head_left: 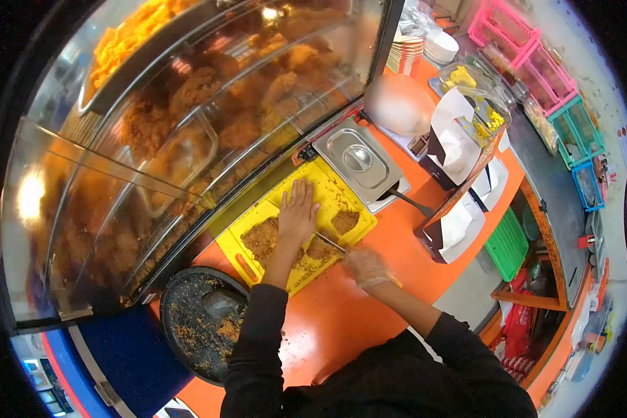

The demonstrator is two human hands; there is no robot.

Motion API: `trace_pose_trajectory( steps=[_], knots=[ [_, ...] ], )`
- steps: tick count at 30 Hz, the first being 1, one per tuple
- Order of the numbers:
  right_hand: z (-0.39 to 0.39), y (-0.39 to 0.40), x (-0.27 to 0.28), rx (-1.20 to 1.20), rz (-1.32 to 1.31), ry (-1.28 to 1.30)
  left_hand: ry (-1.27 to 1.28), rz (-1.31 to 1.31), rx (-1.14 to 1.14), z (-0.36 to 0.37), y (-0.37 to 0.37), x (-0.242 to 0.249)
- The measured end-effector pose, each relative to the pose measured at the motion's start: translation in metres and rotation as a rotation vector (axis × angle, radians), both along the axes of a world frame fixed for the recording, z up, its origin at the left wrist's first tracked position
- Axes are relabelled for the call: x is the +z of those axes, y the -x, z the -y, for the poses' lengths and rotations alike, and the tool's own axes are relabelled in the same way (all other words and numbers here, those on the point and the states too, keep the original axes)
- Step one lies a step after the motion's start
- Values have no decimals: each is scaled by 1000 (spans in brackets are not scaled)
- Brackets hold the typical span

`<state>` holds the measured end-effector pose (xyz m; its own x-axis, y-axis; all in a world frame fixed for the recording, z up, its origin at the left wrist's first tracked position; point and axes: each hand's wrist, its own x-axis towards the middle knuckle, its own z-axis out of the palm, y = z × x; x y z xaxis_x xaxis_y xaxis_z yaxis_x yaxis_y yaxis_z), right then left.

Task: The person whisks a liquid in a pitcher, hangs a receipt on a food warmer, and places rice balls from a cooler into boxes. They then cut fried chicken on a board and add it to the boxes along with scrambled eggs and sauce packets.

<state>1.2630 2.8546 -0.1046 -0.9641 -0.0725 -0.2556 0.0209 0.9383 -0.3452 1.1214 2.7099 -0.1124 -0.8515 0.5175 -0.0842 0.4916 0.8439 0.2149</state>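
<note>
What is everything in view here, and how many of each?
Smooth counter: one, orange, centre
Rectangular board: one, yellow, on counter
Flat crumbed pieces: at least three, brown, on board
Thin metal tool: one, silver, over board
Lidded steel container: one, silver, beyond board
Round shallow pan: one, black, left of board
Glass display case: one, clear, upper left
Lined cartons: at least two, white inside, right
Sleeves: two, black, below
Left grip: one, palm down over board
Right grip: one, at tool
</note>
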Motion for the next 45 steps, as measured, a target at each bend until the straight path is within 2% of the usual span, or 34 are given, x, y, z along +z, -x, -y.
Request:
trace_pose_trajectory(
  steps=[1, 3, 5, 7, 10, 12, 13, 15, 16, 17, 19, 20, 21, 24, 26, 27, 29, 32, 36, 39, 41, 45],
  knots=[
    [2, 5, 0, 18, -53, 13, 6, -4, 3, 5, 2, 1],
    [3, 6, 8, 28, -120, 23, -193, 125, 49, 9, 10, 6],
    [2, 5, 39, 78, -71, -15, -241, 115, 57, 4, 5, 28],
    [5, -12, 65, 125, 12, -39, -276, 140, 67, 5, -13, 25],
    [9, -19, 57, 134, 22, 14, -249, 209, 82, 3, -18, 17],
    [11, -27, 28, 117, 14, 78, -151, 220, 91, 3, -20, 12],
    [13, -30, 11, 32, 61, 138, -147, 230, 100, 4, -23, 8],
    [18, -31, 2, -50, 102, 212, 73, 61, 63, 6, -22, 6],
    [21, -23, 8, -9, 111, 89, 80, 52, 65, 6, -16, 7],
    [23, -23, 13, 26, 129, -33, 52, 38, 52, 7, -15, 8],
    [16, -27, 10, 44, 62, -2, 23, 12, 27, 7, -18, 5],
    [10, -22, 10, 66, -13, 16, -108, 60, 66, 7, -17, 6],
    [7, -16, 21, 57, -37, 11, -241, 103, 101, 4, -12, 9],
    [5, -26, 52, -66, -47, 59, -309, 48, 70, -8, -12, 40],
    [-5, -26, 58, 95, -175, -7, -370, -18, 33, -15, -9, 47],
    [-8, -22, 66, 91, -176, -12, -375, -19, 29, -19, -6, 45],
    [-10, -14, 79, -117, -30, -44, -339, 104, -13, -26, 0, 42],
    [-26, -11, 75, -230, -23, 39, -246, 261, -26, -40, 4, 17],
    [-36, 2, 95, -335, 179, 121, -414, 147, 90, -50, 3, 3],
    [-39, 3, 95, -307, 156, 104, -468, 134, 116, -54, 3, 3],
    [-42, 7, 106, -160, 166, 26, -449, 164, 126, -59, 7, 6],
    [-48, 5, 82, -93, 82, -97, -341, 135, 110, -64, 10, -2]
  ],
)
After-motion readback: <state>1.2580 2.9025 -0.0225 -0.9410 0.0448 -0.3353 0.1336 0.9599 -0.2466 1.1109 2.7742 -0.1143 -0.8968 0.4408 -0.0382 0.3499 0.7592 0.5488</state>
